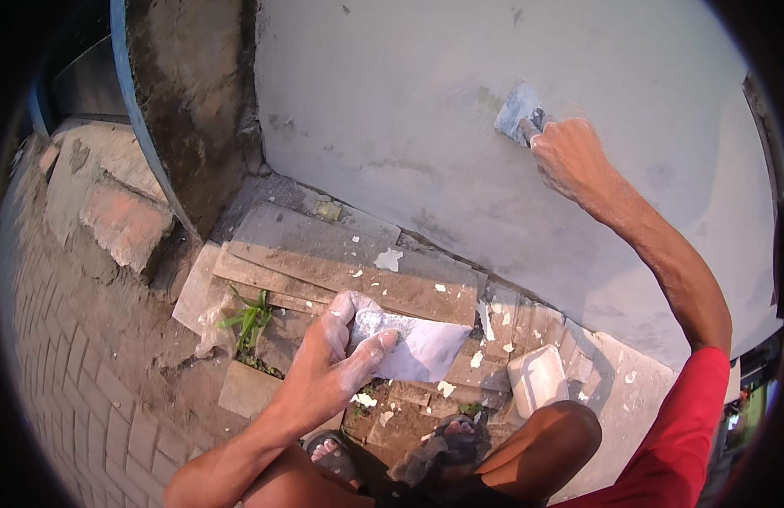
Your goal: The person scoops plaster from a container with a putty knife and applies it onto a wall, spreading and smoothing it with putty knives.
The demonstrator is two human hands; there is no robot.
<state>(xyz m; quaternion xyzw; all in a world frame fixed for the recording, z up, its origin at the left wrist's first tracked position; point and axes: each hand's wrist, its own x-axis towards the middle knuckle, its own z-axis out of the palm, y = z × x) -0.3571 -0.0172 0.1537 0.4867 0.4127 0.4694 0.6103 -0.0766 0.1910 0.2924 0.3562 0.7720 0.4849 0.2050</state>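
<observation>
My right hand [569, 152] is closed on the handle of a putty knife [514, 108], whose pale blade lies at the upper middle of the grey wall [392, 59]. My left hand [341, 347], dusted white, grips a flat trowel or plate [417, 347] covered in white filler, held low in front of me over the tiles. The wall is smooth and pale, with some darker smudges around the knife.
A stained, blue-edged pillar [176, 93] stands left. Broken masonry [125, 220], paving [79, 381] and a small plant [252, 317] lie left. Below are stacked tiles [307, 245] with white flakes and a white plastic container [534, 377] by my knee. My sandalled feet are underneath.
</observation>
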